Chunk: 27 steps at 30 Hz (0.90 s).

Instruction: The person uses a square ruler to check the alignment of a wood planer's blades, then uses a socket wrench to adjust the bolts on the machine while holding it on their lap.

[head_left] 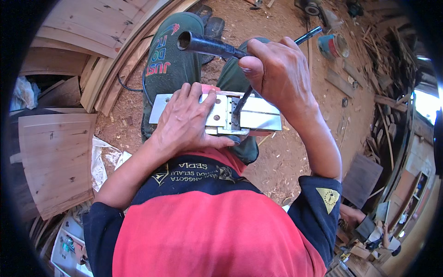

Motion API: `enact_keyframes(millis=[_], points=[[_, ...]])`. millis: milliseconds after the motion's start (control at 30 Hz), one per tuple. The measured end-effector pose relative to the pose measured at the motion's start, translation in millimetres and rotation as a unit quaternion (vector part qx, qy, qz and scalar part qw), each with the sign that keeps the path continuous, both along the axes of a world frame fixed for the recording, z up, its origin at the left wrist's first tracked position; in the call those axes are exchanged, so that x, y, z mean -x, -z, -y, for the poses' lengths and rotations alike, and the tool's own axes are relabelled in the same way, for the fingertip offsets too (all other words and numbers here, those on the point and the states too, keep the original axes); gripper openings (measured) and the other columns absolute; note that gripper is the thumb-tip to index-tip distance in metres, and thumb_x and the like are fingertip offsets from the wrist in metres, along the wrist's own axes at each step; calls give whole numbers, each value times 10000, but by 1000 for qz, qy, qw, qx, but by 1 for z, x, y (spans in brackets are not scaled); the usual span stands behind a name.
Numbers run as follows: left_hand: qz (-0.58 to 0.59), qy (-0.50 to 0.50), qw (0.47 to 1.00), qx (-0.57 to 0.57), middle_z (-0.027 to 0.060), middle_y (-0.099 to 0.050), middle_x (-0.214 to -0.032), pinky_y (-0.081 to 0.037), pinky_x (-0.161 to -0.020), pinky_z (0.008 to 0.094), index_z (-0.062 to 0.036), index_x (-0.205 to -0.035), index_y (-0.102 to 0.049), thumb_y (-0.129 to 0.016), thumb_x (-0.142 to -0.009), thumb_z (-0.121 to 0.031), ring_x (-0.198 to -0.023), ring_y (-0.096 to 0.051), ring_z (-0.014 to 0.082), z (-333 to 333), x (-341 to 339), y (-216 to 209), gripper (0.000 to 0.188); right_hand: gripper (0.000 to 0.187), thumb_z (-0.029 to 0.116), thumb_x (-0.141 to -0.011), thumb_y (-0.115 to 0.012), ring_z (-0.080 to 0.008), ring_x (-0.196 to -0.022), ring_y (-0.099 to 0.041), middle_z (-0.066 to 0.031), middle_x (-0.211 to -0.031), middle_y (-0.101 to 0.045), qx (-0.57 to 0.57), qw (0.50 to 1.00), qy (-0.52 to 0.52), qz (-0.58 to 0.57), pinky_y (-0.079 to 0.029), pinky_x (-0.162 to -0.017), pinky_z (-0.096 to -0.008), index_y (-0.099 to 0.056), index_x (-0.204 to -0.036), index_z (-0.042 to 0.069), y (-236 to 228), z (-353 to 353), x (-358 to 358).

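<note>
An electric hand planer (263, 121) lies upside down across my lap, its pale metal sole facing up. My left hand (187, 115) is wrapped over its left half, with the fingers at the far side and the thumb along the near edge. My right hand (281, 69) is closed around a black three-armed socket wrench (210, 46). One arm with a wide, open socket points left, and another reaches out to the upper right. The third slants down into the dark slot in the planer's middle, where its tip is hard to make out.
Wooden boards and panels (57, 157) lean along the left side. A black cable (124, 85) loops beside my left leg. Shavings cover the dirt floor (295, 157). Farther off stand a paint bucket (333, 46) and a heap of scrap wood (392, 78). Another person's arm (353, 214) shows at lower right.
</note>
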State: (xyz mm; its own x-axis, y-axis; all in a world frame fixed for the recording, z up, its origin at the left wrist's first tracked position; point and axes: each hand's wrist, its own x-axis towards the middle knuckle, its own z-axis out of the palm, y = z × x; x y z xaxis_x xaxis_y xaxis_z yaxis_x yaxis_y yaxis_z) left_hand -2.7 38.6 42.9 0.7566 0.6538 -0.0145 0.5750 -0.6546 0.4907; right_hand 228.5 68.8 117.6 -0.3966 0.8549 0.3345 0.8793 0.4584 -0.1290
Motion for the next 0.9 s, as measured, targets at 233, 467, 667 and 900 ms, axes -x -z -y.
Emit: enact_keyframes(millis=[233, 467, 667, 900], points=[[-9, -15, 1000, 5, 274, -590, -1204, -475, -999, 507, 55, -1412, -582, -765, -678, -826, -1135, -567, 412, -5, -1, 3, 1161, 462, 515, -936, -723, -302, -727, -703, -106, -703, -668, 2, 998, -67, -20, -476, -739, -428, -576, -800, 99, 2, -12, -8], [24, -12, 1000, 7, 281, -599, -1222, -473, -968, 517, 62, -1386, -575, -795, -688, -760, -1143, -578, 420, -5, 3, 10, 1101, 332, 256, -851, -856, -296, -686, -605, -64, -719, -566, -94, 981, -140, -100, -491, -702, -407, -582, -821, 71, 1, -15, -7], [-13, -21, 999, 33, 211, -576, -1283, -481, -1011, 530, -41, -1517, -503, -870, -613, -731, -1113, -585, 418, -8, 2, 10, 1195, 374, 288, -838, -851, -265, -640, -601, -64, -669, -540, -92, 966, -224, -85, -444, -649, -396, -552, -809, 65, 8, -11, -8], [34, -5, 999, 13, 265, -601, -1177, -484, -964, 519, 42, -1372, -574, -800, -690, -748, -1131, -581, 415, -11, 8, 7, 1068, 379, 309, -857, -836, -272, -660, -615, -68, -690, -572, -85, 955, -265, -102, -498, -701, -413, -550, -816, 65, 14, -17, -9]])
